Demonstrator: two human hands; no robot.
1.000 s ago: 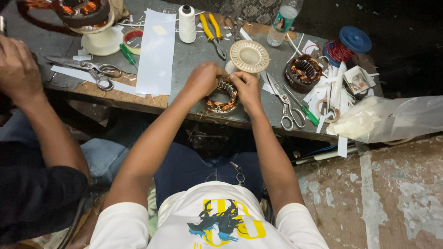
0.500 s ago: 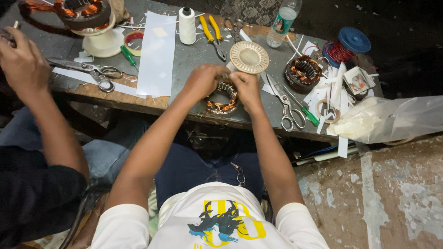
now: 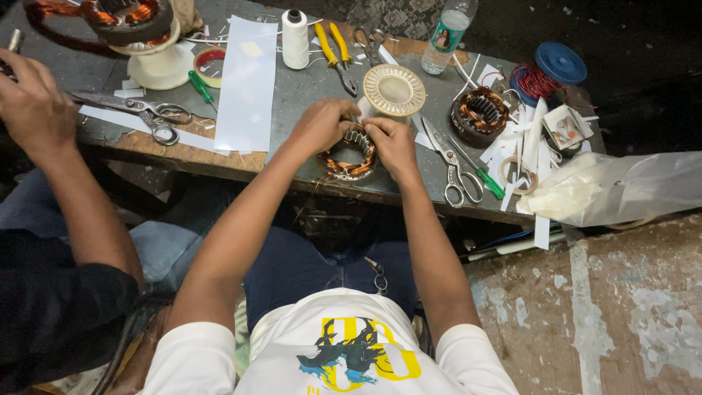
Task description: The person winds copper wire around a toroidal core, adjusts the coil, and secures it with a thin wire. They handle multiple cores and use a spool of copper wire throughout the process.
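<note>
The stator (image 3: 349, 152) sits at the near edge of the bench (image 3: 307, 95), just inside the rim, with the person's lap directly below. Open bench surface lies left of it, up to the white sheet (image 3: 247, 84); to the right, scissors (image 3: 452, 164) lie just beside the right hand. A ribbed round cover (image 3: 394, 90) stands directly behind the stator, with yellow pliers (image 3: 336, 45) and a thread spool (image 3: 295, 36) beyond. The left hand (image 3: 319, 124) is curled over the stator's upper left rim, fingers bent and gripping it. The right hand (image 3: 393, 143) clasps the right rim, fingers pressed at the copper windings. A second stator (image 3: 479, 114) stands well apart to the right. A co-worker's hand (image 3: 33, 102) rests at the bench's far left, near other scissors (image 3: 139, 111).
</note>
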